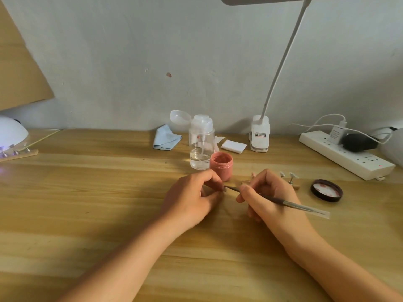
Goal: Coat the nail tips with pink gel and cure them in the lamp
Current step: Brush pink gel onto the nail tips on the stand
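Note:
My left hand pinches a small nail tip on its holder between thumb and fingers. My right hand grips a thin brush, and the brush's point touches that nail tip. An open jar of pink gel stands just behind my hands. Behind my right hand lies a wooden strip with two nail tips on stands. The white curing lamp glows at the far left, with another strip of nail tips in front of it.
The jar's black lid lies to the right. A clear pump bottle, a blue cloth, white pads and a clip desk lamp stand along the wall. A white power strip runs along the right.

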A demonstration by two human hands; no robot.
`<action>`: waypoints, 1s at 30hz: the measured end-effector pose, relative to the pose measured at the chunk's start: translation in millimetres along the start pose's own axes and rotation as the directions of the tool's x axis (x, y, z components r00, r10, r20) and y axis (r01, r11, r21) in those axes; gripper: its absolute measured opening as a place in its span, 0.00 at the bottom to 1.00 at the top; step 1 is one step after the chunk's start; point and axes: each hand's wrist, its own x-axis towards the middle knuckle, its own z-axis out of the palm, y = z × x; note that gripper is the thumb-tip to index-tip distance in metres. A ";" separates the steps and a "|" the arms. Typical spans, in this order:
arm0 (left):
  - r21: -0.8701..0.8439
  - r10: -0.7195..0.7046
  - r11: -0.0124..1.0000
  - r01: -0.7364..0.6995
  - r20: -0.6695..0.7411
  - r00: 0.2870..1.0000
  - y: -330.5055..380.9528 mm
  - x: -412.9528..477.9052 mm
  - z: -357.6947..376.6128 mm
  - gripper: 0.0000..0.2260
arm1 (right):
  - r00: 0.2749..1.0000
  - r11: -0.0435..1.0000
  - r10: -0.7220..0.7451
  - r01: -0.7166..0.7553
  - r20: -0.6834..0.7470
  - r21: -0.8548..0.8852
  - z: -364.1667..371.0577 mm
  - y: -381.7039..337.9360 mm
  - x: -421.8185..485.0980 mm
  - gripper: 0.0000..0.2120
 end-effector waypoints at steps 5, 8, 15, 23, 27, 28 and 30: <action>-0.075 -0.013 0.997 0.011 -0.017 1.000 -1.1 1.2 0.0 0.07 | 0.980 0.992 -0.103 0.114 -0.168 0.059 -3.3 -5.5 -4.7 0.07; -0.116 -0.026 0.993 0.022 -0.033 0.999 -1.2 1.2 -0.8 0.08 | 0.961 0.970 -0.223 0.203 -0.162 -0.134 -5.1 -10.9 -7.0 0.04; 0.001 -0.018 1.000 0.018 -0.039 0.999 -1.4 -1.4 2.6 0.06 | 0.884 0.423 -0.449 0.338 0.129 -0.841 -2.8 -25.4 42.1 0.13; 0.057 -0.008 0.998 0.007 0.012 1.000 -0.9 -4.6 1.4 0.06 | 0.975 0.406 -0.165 0.202 0.146 -0.891 22.5 -29.9 72.4 0.31; 0.056 -0.014 0.998 0.015 -0.011 1.000 0.7 -6.4 2.5 0.09 | 0.974 0.567 -0.221 0.168 0.047 -0.806 23.0 -35.2 65.3 0.24; 0.056 -0.015 0.998 0.016 -0.015 1.000 0.4 -6.9 2.5 0.09 | 0.965 0.637 -0.263 0.175 0.002 -0.751 23.1 -35.1 58.9 0.23; 0.044 -0.010 0.999 0.011 -0.012 1.000 -0.8 -6.9 2.8 0.08 | 0.954 0.775 -0.291 0.196 -0.064 -0.601 23.9 -33.1 44.1 0.18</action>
